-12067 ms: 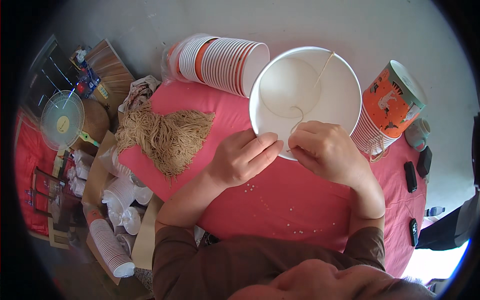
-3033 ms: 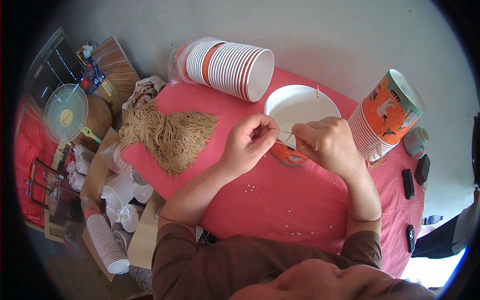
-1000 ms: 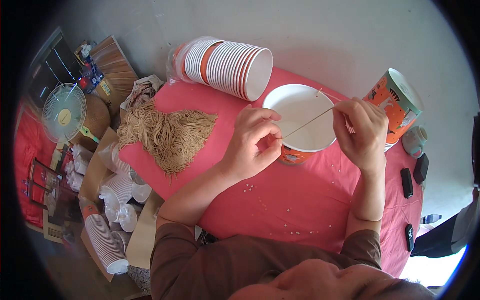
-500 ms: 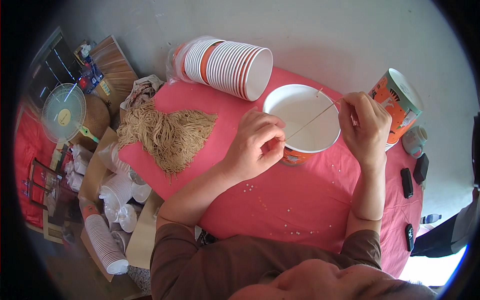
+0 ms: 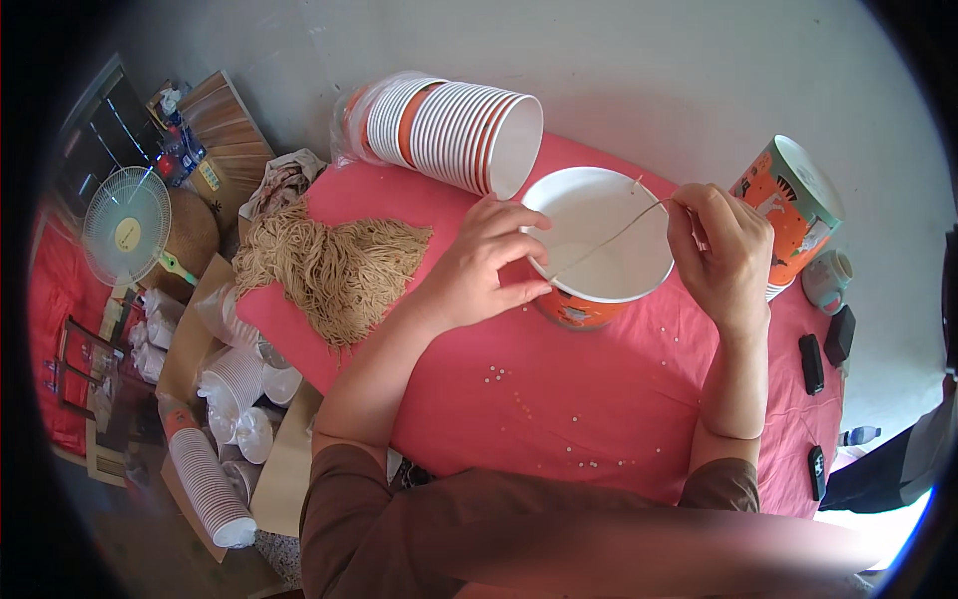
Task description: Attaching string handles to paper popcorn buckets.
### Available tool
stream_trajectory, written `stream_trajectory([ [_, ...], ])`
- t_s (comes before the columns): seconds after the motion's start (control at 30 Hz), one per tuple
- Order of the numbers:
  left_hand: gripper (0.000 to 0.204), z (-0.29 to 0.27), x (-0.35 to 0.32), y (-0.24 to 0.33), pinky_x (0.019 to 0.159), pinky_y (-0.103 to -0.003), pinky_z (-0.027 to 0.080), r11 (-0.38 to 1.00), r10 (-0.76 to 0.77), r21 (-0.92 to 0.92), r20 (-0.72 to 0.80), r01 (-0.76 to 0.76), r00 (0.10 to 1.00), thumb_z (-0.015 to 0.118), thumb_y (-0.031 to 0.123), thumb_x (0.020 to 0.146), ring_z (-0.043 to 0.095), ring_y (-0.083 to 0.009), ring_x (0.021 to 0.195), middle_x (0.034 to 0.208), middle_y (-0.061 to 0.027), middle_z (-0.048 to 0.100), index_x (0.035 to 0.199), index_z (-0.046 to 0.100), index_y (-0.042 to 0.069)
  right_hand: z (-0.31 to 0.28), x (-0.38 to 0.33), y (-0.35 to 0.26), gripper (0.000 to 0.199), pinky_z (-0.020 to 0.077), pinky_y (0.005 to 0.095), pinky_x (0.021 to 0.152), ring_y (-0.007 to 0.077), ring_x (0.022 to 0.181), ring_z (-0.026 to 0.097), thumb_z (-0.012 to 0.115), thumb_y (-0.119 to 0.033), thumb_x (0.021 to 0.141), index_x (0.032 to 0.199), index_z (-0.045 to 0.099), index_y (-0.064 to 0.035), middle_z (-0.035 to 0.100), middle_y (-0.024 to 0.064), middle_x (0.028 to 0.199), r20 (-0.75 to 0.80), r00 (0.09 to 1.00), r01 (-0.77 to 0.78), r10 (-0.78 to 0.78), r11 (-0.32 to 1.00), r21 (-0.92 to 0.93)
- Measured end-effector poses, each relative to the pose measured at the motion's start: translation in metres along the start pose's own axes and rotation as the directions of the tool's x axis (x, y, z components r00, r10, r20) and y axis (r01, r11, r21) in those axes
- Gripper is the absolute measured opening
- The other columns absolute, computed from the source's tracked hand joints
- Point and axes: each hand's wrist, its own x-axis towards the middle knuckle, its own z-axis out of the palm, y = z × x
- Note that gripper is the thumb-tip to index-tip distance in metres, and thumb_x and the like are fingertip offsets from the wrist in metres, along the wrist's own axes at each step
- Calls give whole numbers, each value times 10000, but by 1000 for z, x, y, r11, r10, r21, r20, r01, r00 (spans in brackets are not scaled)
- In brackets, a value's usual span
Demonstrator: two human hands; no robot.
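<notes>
A white-lined paper bucket point(image 5: 589, 315) with an orange printed outside stands upright on the pink-covered table. My left hand point(image 5: 489, 258) is at its left rim, fingers bent over the edge and thumb against the outer wall. A thin beige cord point(image 5: 611, 241) crosses the bucket's mouth, from near the left rim up to my right hand. Above the right rim, my right hand point(image 5: 724, 250) pinches the cord between thumb and fingertips. A short stub of cord point(image 5: 637, 186) shows at the far rim. Whether the cord passes through the left wall is hard to see.
Left of the bucket lies a heap of beige cords point(image 5: 334, 270). Behind are nested paper buckets point(image 5: 439, 130) in plastic; another printed stack point(image 5: 788, 210) stands right, beside a mug point(image 5: 827, 282). Small white discs point(image 5: 584, 462) dot the tablecloth point(image 5: 639, 389). An open carton point(image 5: 289, 469) sits left.
My left hand has let go of the cord, spread its fingers and shifted left onto the bucket's rim. The cord has slackened from straight to curved. The bucket moved slightly left.
</notes>
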Motion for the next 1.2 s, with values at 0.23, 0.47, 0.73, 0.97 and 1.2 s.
stream_trajectory([
  [0.23, 257, 1, -7, -32, 916, -305, 470, 878, -180, -474, -205, 64, 962, 775, 126, 848, 595, -146, 1041, 1051, -52, 641, 1041, 627, 40, 1, -2, 1, 137, 468, 348, 521, 252, 589, 616, 686, 4, 773, 864, 598, -48, 626, 75, 715, 27, 998, -61, 59, 994, 96],
  [0.47, 284, 12, -14, -46, 914, -262, 462, 518, -472, -848, -176, 110, 864, 708, 156, 928, 570, -73, 1008, 1064, -10, 637, 1145, 583, 23, -1, -2, -10, 153, 495, 367, 562, 274, 652, 646, 699, -44, 800, 926, 614, -26, 627, 105, 760, 144, 986, -129, 88, 945, 302],
  [0.73, 276, 22, -17, -64, 817, -250, 458, 231, -661, -939, 40, 255, 749, 635, 310, 979, 568, -50, 877, 956, 22, 645, 1096, 617, 61, 8, -4, -20, 415, 552, 348, 649, 233, 747, 646, 807, -151, 762, 1108, 621, -15, 607, 123, 961, 312, 945, -44, -99, 906, 421],
  [0.97, 287, 36, -18, -78, 886, -297, 466, 408, -690, -868, -92, 281, 718, 599, 274, 999, 604, -129, 943, 1011, -37, 651, 1133, 613, 20, 25, -2, -6, 217, 527, 378, 598, 276, 705, 654, 741, -96, 789, 965, 644, -13, 598, 112, 893, 235, 972, -110, 9, 903, 416],
  [1.2, 268, 65, -36, -95, 916, -384, 479, 893, -441, -70, -325, 444, 836, 674, 87, 865, 609, -319, 1046, 1080, -161, 636, 1111, 601, 7, -2, 42, 26, 187, 490, 335, 636, 198, 663, 603, 614, -149, 921, 1044, 648, -11, 614, 141, 808, 152, 959, -274, 240, 923, 270],
])
